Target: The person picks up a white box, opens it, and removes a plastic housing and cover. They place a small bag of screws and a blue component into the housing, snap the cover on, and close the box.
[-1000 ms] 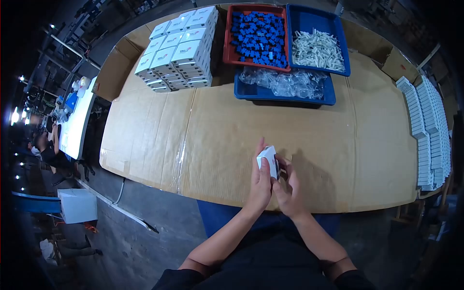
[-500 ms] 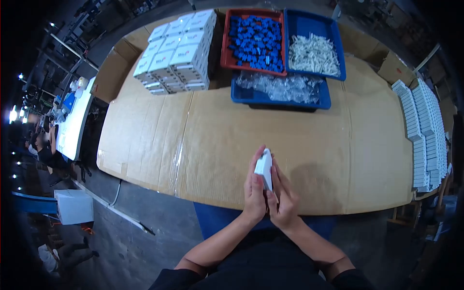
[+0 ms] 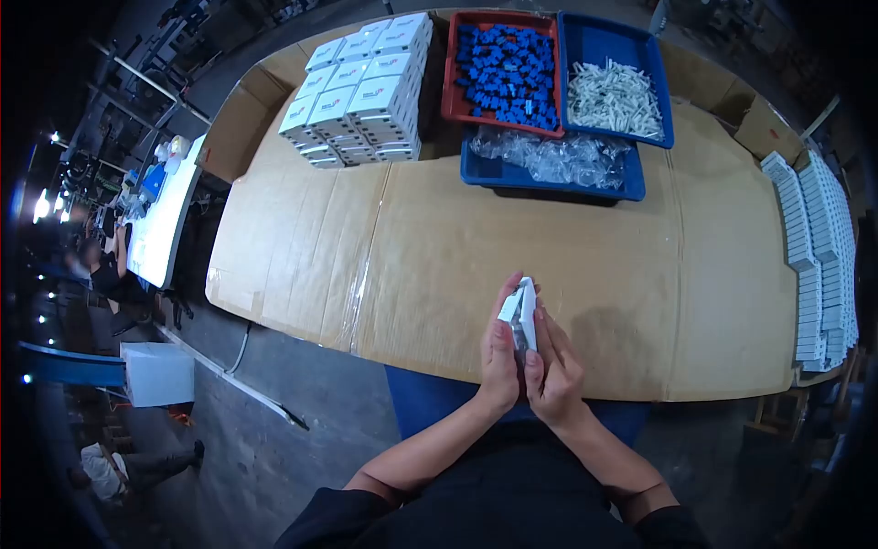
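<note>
A small white box is held on edge between my two hands, over the front of the cardboard-covered table. A dark gap with a greyish inside shows along its upper edge. My left hand is closed on the left side, thumb on the near face and fingertips at the far top. My right hand presses on the right side, its thumb near the lower end. The palms hide the lower part of the box.
Stacked white printed boxes stand back left. Behind the hands are a red tray of blue pieces, a blue tray of white pieces and another blue tray with clear plastic bags. White stacks line the right edge. People sit left.
My view has shifted, so the table and trays sit further right. The white box has turned slightly in my hands, and a gap along its top now shows.
</note>
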`<state>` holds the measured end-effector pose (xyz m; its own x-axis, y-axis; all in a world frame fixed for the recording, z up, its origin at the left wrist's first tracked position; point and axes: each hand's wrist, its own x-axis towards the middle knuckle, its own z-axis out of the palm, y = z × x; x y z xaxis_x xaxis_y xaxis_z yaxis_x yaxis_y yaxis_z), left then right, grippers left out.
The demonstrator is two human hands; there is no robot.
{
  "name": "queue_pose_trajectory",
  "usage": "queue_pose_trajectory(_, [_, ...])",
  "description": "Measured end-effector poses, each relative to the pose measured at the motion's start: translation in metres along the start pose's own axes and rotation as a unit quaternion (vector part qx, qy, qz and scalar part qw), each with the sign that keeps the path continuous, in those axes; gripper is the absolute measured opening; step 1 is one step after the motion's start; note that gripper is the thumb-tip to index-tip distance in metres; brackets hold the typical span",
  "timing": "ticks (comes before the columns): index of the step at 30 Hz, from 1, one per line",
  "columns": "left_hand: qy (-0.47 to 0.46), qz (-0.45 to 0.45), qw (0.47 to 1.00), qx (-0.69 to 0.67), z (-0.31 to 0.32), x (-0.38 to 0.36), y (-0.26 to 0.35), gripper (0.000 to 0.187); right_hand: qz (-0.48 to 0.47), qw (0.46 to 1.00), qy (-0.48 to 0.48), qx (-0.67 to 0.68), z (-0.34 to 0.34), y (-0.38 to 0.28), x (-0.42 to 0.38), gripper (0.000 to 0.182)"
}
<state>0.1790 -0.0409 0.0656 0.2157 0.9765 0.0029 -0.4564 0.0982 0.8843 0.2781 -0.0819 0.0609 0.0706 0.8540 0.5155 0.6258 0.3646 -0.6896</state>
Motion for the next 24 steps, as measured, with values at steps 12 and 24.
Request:
queue_pose_trajectory(12, [-0.119, 0.201, 0.958, 0.168, -0.021, 0.013, -0.031, 0.081, 0.379, 0.790, 0.021, 0.482, -0.010, 0.019, 0.004, 0.056])
queue_pose_trajectory(24, [-0.112, 0.202, 0.919, 0.319, -0.024, 0.014, -0.038, 0.097, 0.407, 0.766, 0.095, 0.488, 0.007, 0.001, -0.002, 0.056])
